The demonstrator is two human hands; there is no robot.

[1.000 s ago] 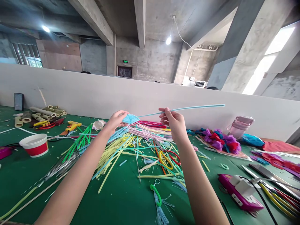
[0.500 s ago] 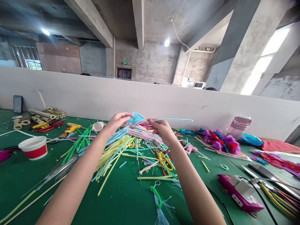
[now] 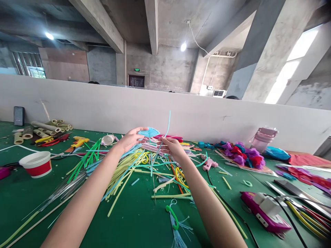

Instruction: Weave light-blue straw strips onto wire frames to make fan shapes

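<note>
Above the pile, my left hand pinches a light-blue fan-shaped piece at its left side. The piece looks made of pipe cleaners, and a thin stem hangs below it. Close by on the right, the fingers of my right hand are closed on a light-blue pipe cleaner, which sticks up and bends slightly. Whether this strand joins the fan-shaped piece is hard to see. Underneath both hands lie yellow pipe cleaners and pink ones, with green pipe cleaners to the left.
A red-and-white paper cup, bamboo pieces and a yellow glue gun are on the left. To the right stand a pink glue gun, a power strip and a pink bottle. A white partition borders the green table.
The light-blue pipe cleaner in my right hand has swung from pointing right to standing upright. My right hand has shifted slightly left and down; my left hand still holds the fan-shaped piece.
</note>
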